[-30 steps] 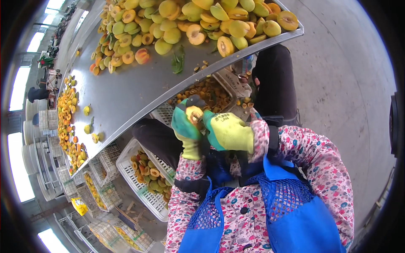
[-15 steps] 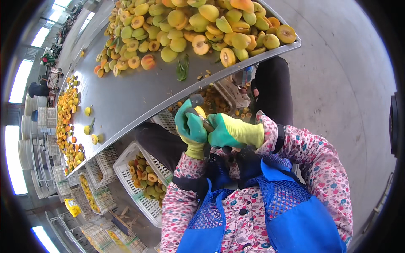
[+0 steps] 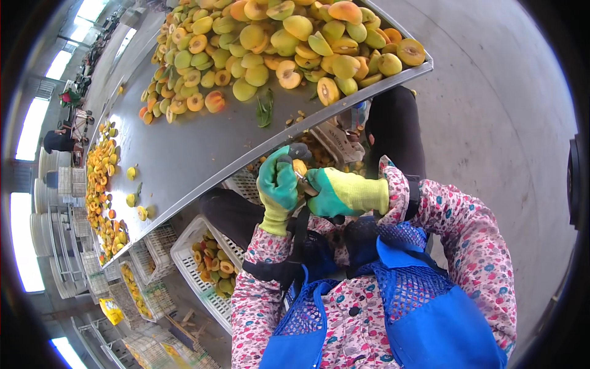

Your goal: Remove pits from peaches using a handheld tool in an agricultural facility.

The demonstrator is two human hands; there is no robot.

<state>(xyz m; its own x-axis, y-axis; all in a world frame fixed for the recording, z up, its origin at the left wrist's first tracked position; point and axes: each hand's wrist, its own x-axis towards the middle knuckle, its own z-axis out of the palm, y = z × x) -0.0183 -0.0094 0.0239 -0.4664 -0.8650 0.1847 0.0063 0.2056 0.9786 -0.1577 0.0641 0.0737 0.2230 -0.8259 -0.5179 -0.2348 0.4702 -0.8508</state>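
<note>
Fruit piece (image 3: pixel 300 166) being worked is up in front of the chest, just off the near edge of the metal table (image 3: pixel 203 147), betw. both gloved hands; yellow flesh shows, rest hidden by gloves, so can't tell if half or whole. L hand (image 3: pixel 276 184) is curled narrow round it, fingers bent. R hand (image 3: pixel 337 189) is closed on a small tool (image 3: pixel 310 187), its end pointing to the fruit; too small to tell if the tip is in the flesh or only against it.

To do this well, I'd say: L grip snug but light, b/c soft flesh prob. bruises or tears if squeezed, and juice could make gloves slick. Mind L fingertips, esp. w/ hands this close; best out of the tool's line. Short strokes from R wrist, not whole arm; turn fruit w/ L to meet the tool vs. forcing it. Stay shallow, so less flesh is lost. Elbows low & close to body for control. Table rim is near, so leave knuckle room. Big fruit pile (image 3: pixel 270 52) on the table's far part is w/in a forward reach; white crate (image 3: pixel 201 283) w/ more fruit sits low on L side
</note>
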